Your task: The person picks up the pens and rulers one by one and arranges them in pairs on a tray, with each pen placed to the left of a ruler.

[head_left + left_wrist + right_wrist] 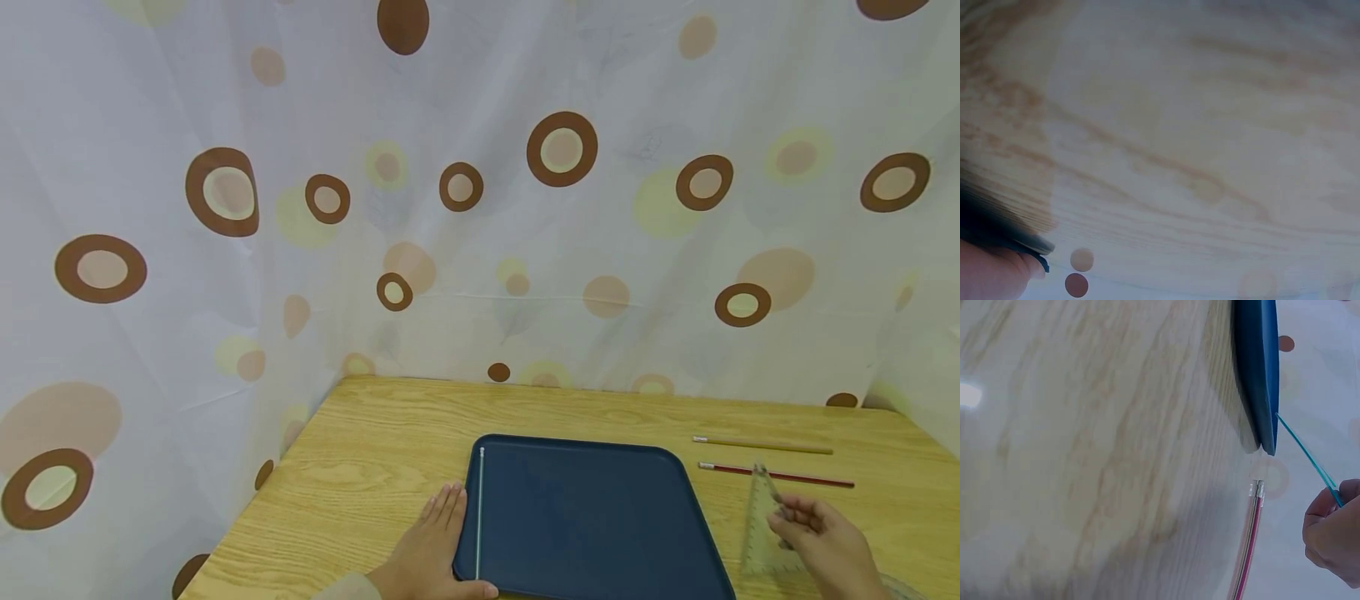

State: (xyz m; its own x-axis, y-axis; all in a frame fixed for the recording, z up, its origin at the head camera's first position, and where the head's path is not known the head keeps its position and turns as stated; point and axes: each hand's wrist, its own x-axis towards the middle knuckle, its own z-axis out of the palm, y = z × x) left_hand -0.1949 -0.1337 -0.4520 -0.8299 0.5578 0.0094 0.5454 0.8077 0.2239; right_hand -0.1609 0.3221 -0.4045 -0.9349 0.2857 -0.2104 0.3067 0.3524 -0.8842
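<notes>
right hand (825, 537) is pinching a triangle (763, 537), its tip blocking part of a red pencil (806, 477); a yellow pencil (763, 445) is lying beyond; left hand (431, 550), straight-fingered, is touching the tray (592, 517).

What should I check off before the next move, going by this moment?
1. Left hand steadying the tray: ok, it rests along the left edge.
2. Right hand has a grip on the set square: ok, pinched.
3. Set square clear of the red pencil: ok, overlapping in the head view but apart in the right wrist view.
4. Tray bare: not ok, a pale pencil lies inside along the left side.
5. Clear curved piece at near right identified: cannot tell, the frame cuts it off.
</notes>
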